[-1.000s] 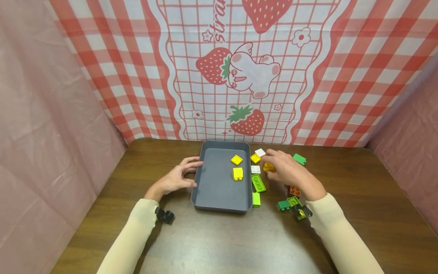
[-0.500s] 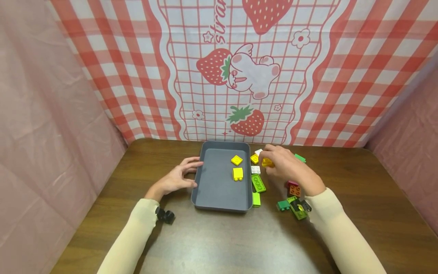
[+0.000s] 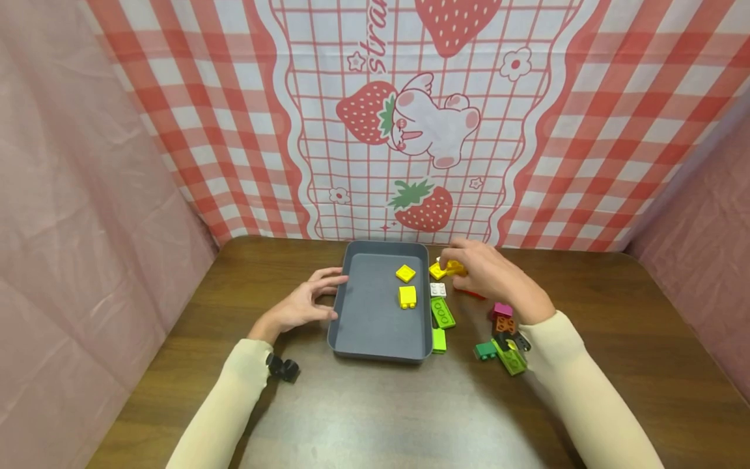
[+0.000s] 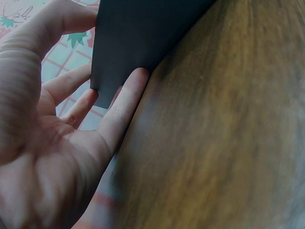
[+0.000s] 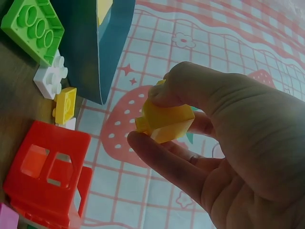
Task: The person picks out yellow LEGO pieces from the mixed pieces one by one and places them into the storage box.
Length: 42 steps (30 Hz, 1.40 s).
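In the head view my left hand (image 3: 301,303) rests its spread fingertips against the left wall of a grey tray (image 3: 369,335). The left wrist view shows those fingers at the tray's dark wall (image 4: 128,38), close over the table. My right hand (image 3: 489,273), past the tray's far right corner, pinches a yellow toy brick (image 5: 167,123) between thumb and fingers. Inside the tray lie a yellow brick (image 3: 407,298) and a flat yellow square piece (image 3: 405,273). Near the right fingertips are a small yellow piece (image 5: 66,105) and a white brick (image 5: 50,78).
A red piece with window openings (image 5: 47,167) lies under the right hand. Green pieces (image 3: 443,312) line the tray's right side. Farther right are a magenta brick (image 3: 501,311), a brown brick (image 3: 505,325) and more green bricks (image 3: 485,351). A checked strawberry cloth (image 3: 433,195) hangs behind the table.
My right hand has moved slightly away and to the left with the yellow brick, uncovering the magenta brick and part of the red piece. My left hand stays at the tray.
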{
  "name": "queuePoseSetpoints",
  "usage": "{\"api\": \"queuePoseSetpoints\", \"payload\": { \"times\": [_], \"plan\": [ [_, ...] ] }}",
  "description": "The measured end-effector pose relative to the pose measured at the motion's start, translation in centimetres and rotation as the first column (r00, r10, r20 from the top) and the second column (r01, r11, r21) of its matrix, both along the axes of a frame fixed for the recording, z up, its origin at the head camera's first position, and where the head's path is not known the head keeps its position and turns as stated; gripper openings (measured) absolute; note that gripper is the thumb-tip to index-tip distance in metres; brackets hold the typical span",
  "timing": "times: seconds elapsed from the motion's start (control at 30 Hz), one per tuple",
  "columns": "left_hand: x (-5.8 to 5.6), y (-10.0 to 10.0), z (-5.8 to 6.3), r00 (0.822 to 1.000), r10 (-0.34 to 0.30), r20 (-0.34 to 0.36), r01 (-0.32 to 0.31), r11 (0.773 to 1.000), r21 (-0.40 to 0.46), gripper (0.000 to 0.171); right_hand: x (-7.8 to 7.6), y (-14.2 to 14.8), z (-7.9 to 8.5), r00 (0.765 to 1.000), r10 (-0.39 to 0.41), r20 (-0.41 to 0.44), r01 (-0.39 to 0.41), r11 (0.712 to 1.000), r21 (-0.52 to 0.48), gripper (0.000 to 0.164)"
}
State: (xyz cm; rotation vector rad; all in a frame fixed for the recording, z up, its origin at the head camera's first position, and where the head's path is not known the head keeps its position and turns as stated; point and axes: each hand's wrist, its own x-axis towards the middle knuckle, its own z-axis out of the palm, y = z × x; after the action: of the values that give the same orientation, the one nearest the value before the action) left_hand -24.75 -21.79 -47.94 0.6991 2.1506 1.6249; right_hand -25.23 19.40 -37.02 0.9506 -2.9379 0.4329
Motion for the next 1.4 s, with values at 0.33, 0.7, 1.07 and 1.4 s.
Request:
{"api": "queuePoseSetpoints", "payload": {
  "times": [0.33, 0.7, 1.07, 1.4],
  "plan": [
    [0.0, 0.0, 0.1, 1.000, -0.003, -0.013, 0.003, 1.000, 0.003, 0.080, -0.6, -1.1, -0.6, 0.999, 0.037, -0.026, -0.038, 0.999, -0.005, 0.022],
    [0.0, 0.1, 0.1, 1.000, 0.000, -0.019, 0.000, 1.000, -0.003, 0.080, -0.9, -2.3, -1.0, 0.998, 0.025, 0.058, -0.026, 0.999, 0.021, 0.022],
    [0.0, 0.0, 0.0, 1.000, -0.001, -0.013, 0.001, 1.000, 0.002, 0.080, -1.0, -3.9, -0.9, 0.997, 0.058, 0.045, -0.058, 0.998, 0.007, 0.017],
    [0.0, 0.0, 0.0, 1.000, -0.008, -0.023, 0.009, 1.000, 0.006, 0.080, -1.0, -5.2, -1.1, 0.994, 0.089, 0.070, -0.090, 0.996, 0.011, 0.021]
  ]
}}
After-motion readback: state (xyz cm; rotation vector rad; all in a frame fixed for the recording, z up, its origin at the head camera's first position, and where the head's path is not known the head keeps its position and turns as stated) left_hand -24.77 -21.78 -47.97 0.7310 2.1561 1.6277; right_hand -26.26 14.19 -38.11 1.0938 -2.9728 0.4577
